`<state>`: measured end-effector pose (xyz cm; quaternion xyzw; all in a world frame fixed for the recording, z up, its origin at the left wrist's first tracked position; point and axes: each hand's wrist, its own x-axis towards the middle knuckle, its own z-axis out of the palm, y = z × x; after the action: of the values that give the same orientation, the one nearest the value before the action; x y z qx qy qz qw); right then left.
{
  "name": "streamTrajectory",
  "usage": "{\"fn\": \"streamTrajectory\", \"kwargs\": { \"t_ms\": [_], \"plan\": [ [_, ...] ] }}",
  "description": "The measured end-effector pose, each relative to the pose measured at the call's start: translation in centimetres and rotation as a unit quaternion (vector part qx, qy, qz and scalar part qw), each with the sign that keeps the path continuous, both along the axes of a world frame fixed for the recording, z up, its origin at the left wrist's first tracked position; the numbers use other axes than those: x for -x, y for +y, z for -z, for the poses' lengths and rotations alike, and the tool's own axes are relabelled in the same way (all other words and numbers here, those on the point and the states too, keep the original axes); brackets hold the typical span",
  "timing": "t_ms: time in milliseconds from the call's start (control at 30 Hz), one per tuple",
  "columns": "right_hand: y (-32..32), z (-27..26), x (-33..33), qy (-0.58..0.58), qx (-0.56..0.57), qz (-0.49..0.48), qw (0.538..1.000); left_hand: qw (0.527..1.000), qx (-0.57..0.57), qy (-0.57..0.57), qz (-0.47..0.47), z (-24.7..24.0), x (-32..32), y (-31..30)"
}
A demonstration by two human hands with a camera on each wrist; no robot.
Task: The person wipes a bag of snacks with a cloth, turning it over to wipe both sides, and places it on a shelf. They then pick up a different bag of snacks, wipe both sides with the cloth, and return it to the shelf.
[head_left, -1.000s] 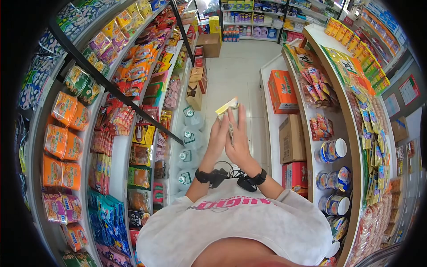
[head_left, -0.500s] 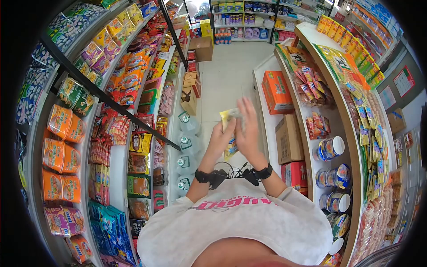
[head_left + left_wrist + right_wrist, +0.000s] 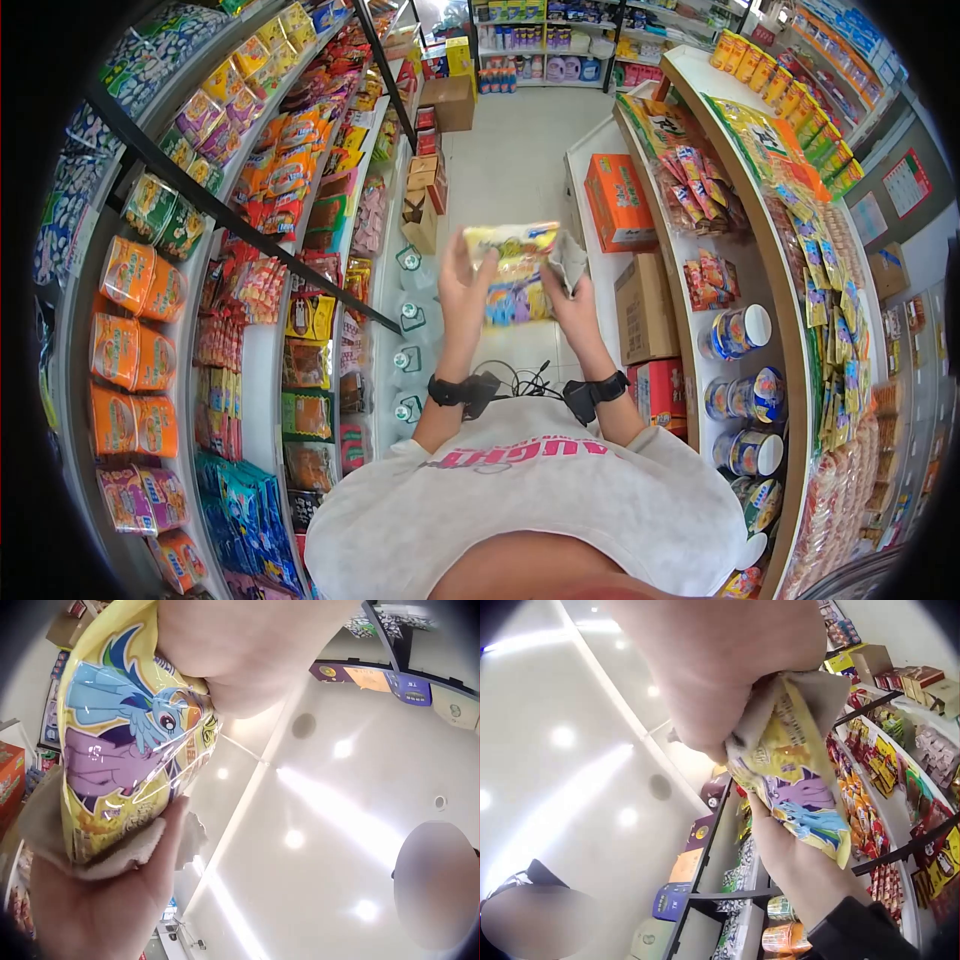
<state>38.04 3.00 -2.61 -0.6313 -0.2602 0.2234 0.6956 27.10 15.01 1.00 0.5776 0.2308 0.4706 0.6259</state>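
Currently, I list one yellow packet (image 3: 515, 262): light, slick (my guess), best held by its edges. Left hand (image 3: 463, 285) pinches one side; right hand (image 3: 577, 308) grips grey cloth (image 3: 568, 262) against the other.

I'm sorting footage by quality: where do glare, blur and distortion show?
Head: the right-hand shelf unit bows from lens distortion, and the packet looks blurred; left wrist: ceiling lights glare, with glints across the packet; right wrist: ceiling glare at left.

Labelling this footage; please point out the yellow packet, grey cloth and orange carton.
Yellow packet (image 3: 124, 742), left wrist view: its printed face.
Grey cloth (image 3: 570, 262), head view: its middle.
Orange carton (image 3: 621, 200), head view: its printed face.
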Motion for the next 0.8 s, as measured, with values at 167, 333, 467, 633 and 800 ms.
{"fn": "streamTrajectory", "kwargs": {
  "t_ms": [167,333,467,633,800],
  "plan": [
    [0.6,-0.4,1.9,-0.105,-0.037,-0.020,0.994,0.992,-0.108,-0.011,0.070,-1.7,1.7,-1.5],
    [1.9,-4.5,8.5,-0.278,-0.060,-0.132,0.949,0.985,0.111,-0.058,0.120,-1.4,3.2,-1.5],
    [3.0,-3.6,9.1,-0.321,-0.093,-0.066,0.940,0.961,0.199,-0.086,0.172,-1.5,4.7,-1.3],
    [4.2,-6.0,8.0,-0.429,-0.067,-0.100,0.895,0.956,0.226,-0.067,0.172,-2.6,6.1,-3.2],
    [4.7,-6.8,7.3,-0.406,-0.035,-0.115,0.906,0.964,0.113,0.066,0.231,0.0,8.2,-2.1]
  ]
}}
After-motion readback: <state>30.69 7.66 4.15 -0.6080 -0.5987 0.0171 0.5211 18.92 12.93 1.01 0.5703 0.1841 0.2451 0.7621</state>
